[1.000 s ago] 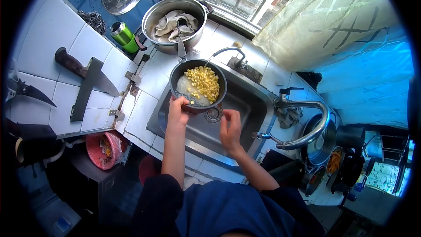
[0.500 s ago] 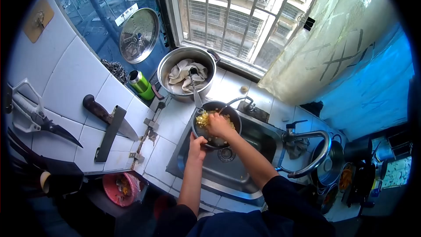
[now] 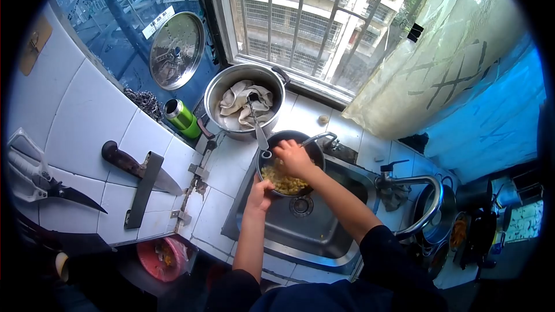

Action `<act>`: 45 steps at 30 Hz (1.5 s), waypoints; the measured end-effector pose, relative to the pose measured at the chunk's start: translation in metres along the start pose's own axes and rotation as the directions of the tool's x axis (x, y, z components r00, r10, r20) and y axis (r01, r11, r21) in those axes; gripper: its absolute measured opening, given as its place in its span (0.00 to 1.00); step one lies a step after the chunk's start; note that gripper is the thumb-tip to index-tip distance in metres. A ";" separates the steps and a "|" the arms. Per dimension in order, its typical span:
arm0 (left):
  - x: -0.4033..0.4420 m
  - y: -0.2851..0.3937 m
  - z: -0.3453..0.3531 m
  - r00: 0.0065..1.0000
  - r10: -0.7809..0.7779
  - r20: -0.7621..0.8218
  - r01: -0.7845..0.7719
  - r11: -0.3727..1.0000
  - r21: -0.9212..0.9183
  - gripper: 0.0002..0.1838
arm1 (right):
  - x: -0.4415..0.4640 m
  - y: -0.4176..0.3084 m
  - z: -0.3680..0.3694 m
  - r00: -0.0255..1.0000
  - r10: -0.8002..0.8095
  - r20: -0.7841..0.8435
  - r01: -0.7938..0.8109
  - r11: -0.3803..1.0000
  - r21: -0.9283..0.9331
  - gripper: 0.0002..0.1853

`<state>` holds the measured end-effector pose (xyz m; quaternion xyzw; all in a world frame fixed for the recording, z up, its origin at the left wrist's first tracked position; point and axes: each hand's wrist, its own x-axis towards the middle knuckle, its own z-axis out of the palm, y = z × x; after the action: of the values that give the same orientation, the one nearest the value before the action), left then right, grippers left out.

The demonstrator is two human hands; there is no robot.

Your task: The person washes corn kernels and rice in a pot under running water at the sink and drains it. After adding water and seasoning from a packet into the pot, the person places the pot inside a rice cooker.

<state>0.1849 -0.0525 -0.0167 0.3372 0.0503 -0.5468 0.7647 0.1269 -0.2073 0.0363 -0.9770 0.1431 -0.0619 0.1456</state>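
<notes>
A dark round bowl [image 3: 317,158] with small yellow kernels [image 3: 284,184] in it sits over the sink. Its lower left rim is gripped by my left hand [image 3: 260,195], the thumb over the edge. Inside the bowl is my right hand [image 3: 293,159], above the kernels with its fingers stretched toward the far wall. A thin curved spout [image 3: 315,137] reaches over the bowl's far right rim. Close to the bowl's far left rim hangs a metal utensil handle [image 3: 260,137], which belongs to the large pot behind.
A large steel pot [image 3: 213,110] holding pale cloth stands behind the bowl. The steel sink [image 3: 341,242] has a curved faucet [image 3: 435,196] at right. A green bottle [image 3: 181,117], a wall-mounted knife [image 3: 124,159] and scissors [image 3: 52,185] are on the left. A pink bin [image 3: 151,266] stands below.
My right hand has shifted from down in the kernels toward the bowl's far side. The kernels now lie gathered at the near side. My left hand still grips the rim.
</notes>
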 end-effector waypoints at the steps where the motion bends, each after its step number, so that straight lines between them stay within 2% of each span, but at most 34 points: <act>1: -0.006 0.002 0.008 0.999 0.035 0.013 -0.035 0.999 0.030 0.38 | 0.004 0.008 0.006 0.993 0.121 0.005 -0.121 0.993 -0.003 0.21; 3: -0.006 -0.001 0.008 0.999 0.048 0.010 -0.048 0.997 0.064 0.38 | 0.010 0.008 0.014 0.952 0.292 0.093 -0.290 0.956 -0.039 0.23; 4: -0.006 -0.002 0.007 0.998 0.057 0.011 -0.058 0.994 0.096 0.39 | 0.008 0.001 0.024 0.940 0.314 0.130 -0.323 0.944 0.058 0.22; 6: 0.003 0.001 0.005 0.999 0.048 0.012 -0.049 0.991 0.121 0.39 | 0.007 -0.012 0.037 0.993 0.054 0.102 -0.060 0.996 0.061 0.21; 8: 0.005 0.003 -0.001 1.000 0.029 0.000 -0.028 0.989 0.143 0.39 | 0.004 -0.013 0.043 0.886 -0.149 0.440 0.081 0.982 0.169 0.19; 9: 0.005 0.007 0.000 1.000 0.011 -0.007 -0.011 0.994 0.106 0.39 | -0.001 -0.009 0.046 0.859 -0.199 0.472 0.111 0.972 0.209 0.16; 10: 0.003 0.009 0.002 1.000 -0.006 -0.012 0.007 0.998 0.068 0.39 | -0.004 -0.012 0.026 0.859 -0.196 0.473 0.107 0.972 0.210 0.16; 12: 0.000 0.008 0.002 0.999 0.021 -0.048 -0.016 0.995 0.100 0.38 | -0.011 -0.018 -0.020 0.868 -0.199 0.454 0.267 0.959 -0.090 0.12; 13: 0.003 0.007 -0.002 0.998 0.062 -0.017 -0.060 0.994 0.088 0.38 | -0.012 -0.021 -0.030 0.905 -0.127 0.406 0.184 0.978 -0.103 0.11; 14: 0.006 0.006 -0.006 0.994 0.106 0.013 -0.107 0.992 0.074 0.37 | -0.011 -0.013 -0.014 0.903 -0.130 0.410 0.187 0.977 -0.102 0.11; 15: 0.008 0.005 -0.008 0.994 0.108 0.010 -0.109 0.992 0.071 0.37 | -0.007 0.000 0.012 0.752 -0.187 0.632 0.228 0.974 0.017 0.11; 16: 0.008 0.004 -0.010 0.997 0.081 0.005 -0.081 0.996 0.043 0.37 | -0.005 0.001 0.019 0.545 -0.251 0.800 0.232 0.962 0.143 0.11; 17: 0.008 0.003 -0.012 0.999 0.054 0.003 -0.054 0.998 0.017 0.37 | -0.006 -0.001 0.026 0.521 -0.190 0.832 0.168 0.979 0.118 0.11; 18: 0.007 0.004 -0.009 0.998 0.057 0.005 -0.057 0.998 0.020 0.37 | -0.004 -0.001 0.031 0.525 -0.191 0.830 0.171 0.978 0.118 0.11; 20: 0.000 0.003 -0.006 0.999 0.020 -0.024 -0.021 1.000 -0.021 0.36 | -0.005 -0.004 0.042 0.881 -0.199 0.430 0.152 0.978 0.142 0.12; 21: 0.005 -0.001 -0.014 0.999 -0.020 -0.032 0.017 0.998 -0.067 0.36 | 0.001 -0.007 0.035 0.912 -0.172 0.373 0.152 0.985 0.083 0.13; 22: 0.006 0.001 -0.013 0.999 -0.013 -0.035 0.011 0.998 -0.068 0.36 | 0.011 -0.003 0.034 0.911 -0.179 0.373 0.159 0.984 0.085 0.13; 24: 0.001 0.000 -0.009 0.998 0.046 -0.048 -0.047 0.999 -0.020 0.35 | 0.022 0.004 0.033 0.951 -0.204 0.233 0.203 0.979 0.029 0.16; 26: -0.004 0.005 0.005 0.994 0.103 -0.038 -0.102 0.994 0.028 0.35 | 0.021 0.005 0.009 0.958 -0.077 0.278 0.125 0.979 -0.160 0.17; 27: -0.004 0.008 0.010 0.987 0.146 -0.062 -0.145 0.989 0.022 0.35 | 0.018 0.005 0.003 0.949 0.049 0.311 -0.006 0.991 -0.136 0.21; 28: -0.004 0.009 0.012 0.978 0.188 -0.086 -0.187 0.982 0.018 0.36 | 0.014 0.003 0.009 0.949 0.050 0.311 -0.007 0.990 -0.138 0.21; 30: 0.005 0.005 0.006 0.978 0.193 -0.084 -0.193 0.981 0.005 0.36 | 0.008 0.001 0.026 0.777 0.462 0.427 -0.435 0.885 -0.166 0.30; 31: 0.008 0.002 0.004 0.982 0.180 -0.058 -0.181 0.983 -0.013 0.36 | 0.006 0.004 0.029 0.717 0.427 0.552 -0.447 0.888 -0.107 0.35; 32: 0.011 -0.001 0.003 0.985 0.168 -0.030 -0.169 0.985 -0.032 0.37 | 0.006 0.008 0.032 0.714 0.429 0.554 -0.449 0.887 -0.109 0.35; 34: 0.011 -0.005 0.005 0.988 0.146 -0.058 -0.147 0.989 -0.012 0.37 | 0.009 0.003 0.015 0.626 0.183 0.758 -0.424 0.896 0.134 0.36; 35: 0.010 -0.005 0.007 0.988 0.131 -0.084 -0.130 0.991 0.011 0.37 | 0.006 -0.005 0.011 0.791 0.115 0.601 -0.306 0.925 0.225 0.33; 36: 0.008 -0.004 0.010 0.987 0.134 -0.085 -0.134 0.991 0.009 0.37 | 0.005 -0.009 0.013 0.791 0.113 0.601 -0.303 0.926 0.224 0.33; 37: 0.004 -0.004 0.014 0.989 0.116 -0.096 -0.114 0.993 0.027 0.37 | 0.005 -0.012 0.013 0.883 -0.009 0.469 -0.051 0.992 0.116 0.32; 38: 0.001 -0.003 0.015 0.990 0.096 -0.107 -0.091 0.995 0.048 0.37 | 0.006 -0.014 0.013 0.925 -0.162 0.343 0.184 0.982 -0.032 0.31; 40: 0.001 -0.004 0.010 0.990 0.117 -0.084 -0.111 0.991 0.075 0.36 | 0.015 -0.007 0.010 0.908 -0.173 0.382 0.225 0.970 -0.096 0.31; 42: 0.001 -0.004 0.004 0.997 0.076 -0.029 -0.077 0.997 -0.024 0.36 | 0.016 0.005 0.007 0.917 -0.002 0.400 0.112 0.961 -0.251 0.30; 43: 0.004 -0.005 -0.001 0.997 0.071 -0.022 -0.072 0.995 -0.076 0.36 | 0.011 0.009 0.006 0.948 0.079 0.310 0.016 0.957 -0.290 0.28; 44: 0.008 -0.006 -0.005 0.997 0.068 -0.021 -0.070 0.994 -0.079 0.36 | 0.010 0.013 0.008 0.947 0.081 0.312 0.015 0.956 -0.292 0.28; 45: 0.012 -0.007 -0.008 0.998 0.056 -0.041 -0.060 0.993 -0.105 0.36 | 0.009 0.013 0.008 0.872 0.210 0.442 -0.093 0.958 -0.272 0.27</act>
<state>0.1861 -0.0591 -0.0313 0.3078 0.0836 -0.5143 0.7961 0.1337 -0.2193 0.0253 -0.9591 0.1869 0.2042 0.0596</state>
